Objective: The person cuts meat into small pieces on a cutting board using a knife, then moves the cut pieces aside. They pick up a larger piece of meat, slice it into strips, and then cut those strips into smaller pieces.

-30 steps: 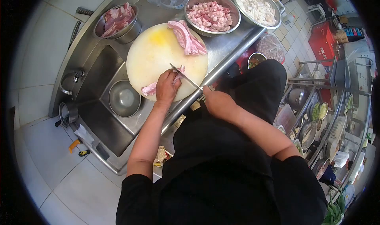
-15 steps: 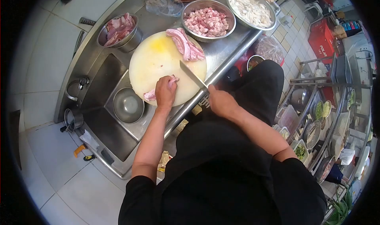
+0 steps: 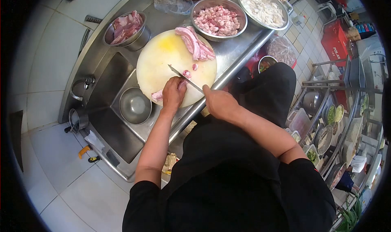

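Observation:
My right hand (image 3: 220, 104) is closed round the handle of a kitchen knife (image 3: 186, 78), its blade lying across the round white cutting board (image 3: 151, 71). Under the fingers of my left hand (image 3: 174, 94) is a strip of raw meat (image 3: 157, 95), pressed to the board, one end poking out at the left. Small cut pieces of meat (image 3: 187, 74) lie just beyond the blade. Farther up the board rest larger strips of pinkish meat (image 3: 197, 46). What lies directly beneath my left palm is hidden.
Metal bowls of diced meat (image 3: 217, 19), white slices (image 3: 262, 8) and larger meat pieces (image 3: 125, 28) stand around the board. An empty metal bowl (image 3: 135, 105) sits by the sink basin (image 3: 110, 126). A clear plastic bag (image 3: 173, 1) lies behind. Shelves (image 3: 326, 85) line the right.
The knife has moved left and down, close to my left fingers. Small cut pieces of meat now lie on the board beyond the blade. The whole view has shifted slightly.

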Tool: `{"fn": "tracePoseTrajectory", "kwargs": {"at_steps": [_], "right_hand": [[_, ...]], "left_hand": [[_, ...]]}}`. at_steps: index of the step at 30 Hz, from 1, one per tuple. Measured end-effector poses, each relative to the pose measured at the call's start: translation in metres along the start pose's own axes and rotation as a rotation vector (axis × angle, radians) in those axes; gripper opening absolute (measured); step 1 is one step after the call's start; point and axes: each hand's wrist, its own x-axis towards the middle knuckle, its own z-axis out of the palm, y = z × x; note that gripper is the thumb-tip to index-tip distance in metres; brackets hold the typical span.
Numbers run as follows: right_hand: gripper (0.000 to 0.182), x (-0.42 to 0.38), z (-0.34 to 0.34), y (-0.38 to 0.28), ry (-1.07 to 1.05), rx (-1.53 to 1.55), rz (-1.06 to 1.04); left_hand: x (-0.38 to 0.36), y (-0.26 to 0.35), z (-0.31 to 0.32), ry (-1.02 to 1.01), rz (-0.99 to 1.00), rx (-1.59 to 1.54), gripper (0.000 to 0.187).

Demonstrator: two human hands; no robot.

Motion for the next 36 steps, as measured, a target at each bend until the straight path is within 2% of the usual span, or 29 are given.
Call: {"fn": "tracePoseTrajectory", "kwargs": {"at_steps": [4,10,12,15,19,24,28,30,32,35,36], "right_hand": [[0.024,-0.016,-0.007,0.001,-0.106,-0.007,0.052],[0.024,0.034,0.01,0.001,-0.044,0.039,0.019],[0.024,0.056,0.019,-0.001,0.066,0.093,-0.055],[0.024,0.07,0.023,-0.006,0.054,0.065,-0.046],[0.024,0.039,0.026,0.004,0.049,0.046,-0.078],[0.027,-0.027,0.017,0.023,-0.096,0.047,0.087],[0.025,-0.003,0.018,0.019,-0.065,0.082,0.056],[0.025,0.027,0.03,0.011,0.035,0.079,-0.031],[0.025,0.042,0.028,0.004,0.006,0.072,-0.019],[0.026,0.022,0.021,0.006,-0.026,0.097,0.0],[0.025,0.008,0.024,0.012,-0.024,0.073,0.02]], "left_hand": [[0.001,-0.002,0.0,0.012,0.006,-0.015,0.021],[0.004,-0.007,0.0,-0.04,0.027,-0.01,0.022],[0.005,-0.01,0.002,-0.001,0.034,-0.047,0.022],[0.006,-0.013,0.0,0.01,0.003,-0.022,0.021],[0.003,-0.013,0.01,0.091,0.074,0.018,0.02],[0.001,-0.011,0.008,0.036,0.058,0.047,0.021],[0.0,-0.01,0.012,0.058,0.107,-0.007,0.022],[-0.002,-0.011,0.009,0.011,0.1,-0.021,0.022],[-0.007,-0.008,0.011,0.03,0.135,-0.007,0.021],[-0.004,-0.015,0.013,0.066,0.155,0.044,0.02],[-0.003,-0.016,0.013,0.113,0.104,0.058,0.02]]}}
